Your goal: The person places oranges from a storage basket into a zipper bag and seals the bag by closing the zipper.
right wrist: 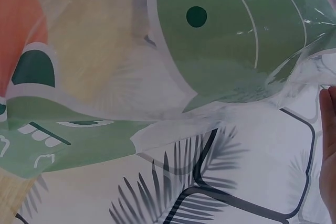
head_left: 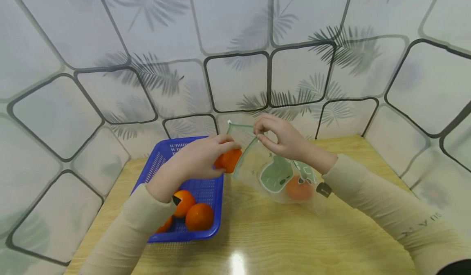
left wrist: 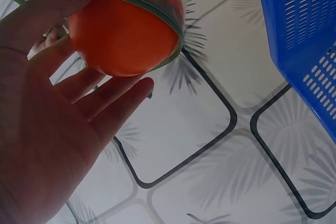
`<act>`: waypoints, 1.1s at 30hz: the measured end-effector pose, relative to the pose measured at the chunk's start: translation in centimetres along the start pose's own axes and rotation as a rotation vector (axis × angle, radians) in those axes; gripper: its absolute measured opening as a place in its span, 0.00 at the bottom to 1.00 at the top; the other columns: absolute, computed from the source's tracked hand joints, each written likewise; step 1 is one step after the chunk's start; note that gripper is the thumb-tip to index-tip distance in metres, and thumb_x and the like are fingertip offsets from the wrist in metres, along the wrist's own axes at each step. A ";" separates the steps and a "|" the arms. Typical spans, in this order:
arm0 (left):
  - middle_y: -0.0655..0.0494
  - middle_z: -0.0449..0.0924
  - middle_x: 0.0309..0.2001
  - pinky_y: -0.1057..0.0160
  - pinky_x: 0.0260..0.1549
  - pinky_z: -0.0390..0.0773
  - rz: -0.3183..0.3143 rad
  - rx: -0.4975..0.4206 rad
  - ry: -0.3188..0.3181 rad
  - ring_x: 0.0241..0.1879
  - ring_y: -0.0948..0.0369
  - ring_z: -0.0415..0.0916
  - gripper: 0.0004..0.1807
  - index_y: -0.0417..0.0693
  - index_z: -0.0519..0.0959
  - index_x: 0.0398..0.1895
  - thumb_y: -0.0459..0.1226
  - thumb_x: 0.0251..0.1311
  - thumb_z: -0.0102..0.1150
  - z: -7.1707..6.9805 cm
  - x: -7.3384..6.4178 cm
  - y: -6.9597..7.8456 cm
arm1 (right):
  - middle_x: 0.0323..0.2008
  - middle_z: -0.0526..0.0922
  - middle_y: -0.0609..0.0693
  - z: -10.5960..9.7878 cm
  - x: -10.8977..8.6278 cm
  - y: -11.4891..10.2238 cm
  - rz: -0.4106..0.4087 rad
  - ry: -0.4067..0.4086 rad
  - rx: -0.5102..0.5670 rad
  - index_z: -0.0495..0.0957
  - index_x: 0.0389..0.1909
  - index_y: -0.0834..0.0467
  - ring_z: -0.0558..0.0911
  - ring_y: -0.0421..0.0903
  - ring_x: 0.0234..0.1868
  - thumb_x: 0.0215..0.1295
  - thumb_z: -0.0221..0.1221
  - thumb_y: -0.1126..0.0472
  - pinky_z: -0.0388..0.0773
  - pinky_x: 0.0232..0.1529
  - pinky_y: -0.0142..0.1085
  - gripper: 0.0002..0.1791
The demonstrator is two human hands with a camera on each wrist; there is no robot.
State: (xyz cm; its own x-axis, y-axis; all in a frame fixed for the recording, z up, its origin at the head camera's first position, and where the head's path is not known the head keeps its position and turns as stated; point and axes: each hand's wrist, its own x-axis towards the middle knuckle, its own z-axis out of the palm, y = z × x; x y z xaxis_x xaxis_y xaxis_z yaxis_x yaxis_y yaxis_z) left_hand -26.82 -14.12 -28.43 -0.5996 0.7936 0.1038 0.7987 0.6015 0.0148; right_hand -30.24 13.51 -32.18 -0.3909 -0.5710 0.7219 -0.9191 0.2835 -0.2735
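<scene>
My left hand (head_left: 200, 156) grips an orange (head_left: 230, 159) at the mouth of a clear zip bag (head_left: 254, 173) with green cartoon prints. In the left wrist view the orange (left wrist: 123, 40) is partly inside, with the bag's green zip edge (left wrist: 152, 9) running across it and the thumb over that edge. My right hand (head_left: 281, 138) pinches the bag's rim and holds the mouth apart. Another orange (head_left: 299, 188) lies low inside the bag, behind the print. The right wrist view shows mostly the printed plastic (right wrist: 226, 40), with some fingers (right wrist: 328, 145) at its right edge.
A blue perforated basket (head_left: 217, 222) stands on the wooden table (head_left: 279, 242) under my left forearm. In it lie several oranges (head_left: 199, 217), one partly hidden by the sleeve. A patterned wall covering (head_left: 235, 83) rises close behind and at both sides.
</scene>
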 end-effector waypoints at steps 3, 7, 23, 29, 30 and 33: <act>0.51 0.79 0.65 0.52 0.54 0.85 -0.003 0.007 0.003 0.57 0.52 0.82 0.36 0.53 0.78 0.71 0.37 0.56 0.78 0.0 0.0 0.0 | 0.43 0.82 0.54 0.0 0.0 -0.1 0.002 -0.002 -0.002 0.78 0.39 0.61 0.81 0.46 0.44 0.67 0.61 0.76 0.85 0.49 0.36 0.08; 0.53 0.79 0.64 0.54 0.53 0.86 -0.020 0.013 0.000 0.56 0.54 0.82 0.35 0.53 0.78 0.71 0.37 0.57 0.77 0.0 -0.1 0.1 | 0.43 0.82 0.54 0.1 0.1 -0.1 -0.001 -0.012 0.001 0.78 0.39 0.62 0.82 0.46 0.44 0.67 0.61 0.76 0.85 0.49 0.34 0.07; 0.52 0.81 0.62 0.55 0.50 0.85 -0.015 0.050 0.037 0.51 0.56 0.82 0.33 0.52 0.79 0.69 0.35 0.58 0.75 0.6 -1.0 -0.9 | 0.43 0.82 0.53 0.3 0.1 -0.1 -0.023 -0.007 0.012 0.78 0.39 0.60 0.81 0.45 0.45 0.67 0.60 0.75 0.83 0.51 0.33 0.07; 0.51 0.81 0.62 0.51 0.53 0.84 -0.025 0.073 0.039 0.53 0.53 0.83 0.32 0.51 0.79 0.69 0.37 0.59 0.73 0.5 -1.2 -1.1 | 0.43 0.82 0.53 0.3 0.1 -0.3 -0.028 -0.003 0.018 0.78 0.38 0.61 0.81 0.46 0.45 0.67 0.60 0.75 0.84 0.51 0.33 0.06; 0.51 0.81 0.62 0.51 0.54 0.84 -0.029 0.073 0.037 0.53 0.53 0.83 0.32 0.51 0.79 0.69 0.37 0.59 0.73 0.5 -1.2 -1.1 | 0.43 0.82 0.53 0.3 0.1 -0.3 -0.026 -0.003 0.018 0.78 0.38 0.62 0.81 0.46 0.45 0.67 0.60 0.75 0.84 0.51 0.33 0.06; 0.50 0.82 0.62 0.50 0.55 0.84 -0.041 0.076 0.031 0.54 0.52 0.83 0.32 0.52 0.79 0.69 0.38 0.59 0.74 0.5 -1.3 -1.2 | 0.43 0.82 0.54 0.3 0.0 -0.4 -0.018 -0.006 0.016 0.78 0.38 0.63 0.82 0.46 0.46 0.67 0.60 0.74 0.84 0.52 0.33 0.04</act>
State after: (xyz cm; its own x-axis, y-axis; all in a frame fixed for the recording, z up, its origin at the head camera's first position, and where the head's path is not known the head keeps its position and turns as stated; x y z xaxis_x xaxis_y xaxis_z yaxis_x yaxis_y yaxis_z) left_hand -27.02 -15.88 -29.12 -0.6290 0.7654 0.1358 0.7666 0.6398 -0.0553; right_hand -29.90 13.15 -32.23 -0.3744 -0.5806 0.7230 -0.9267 0.2606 -0.2706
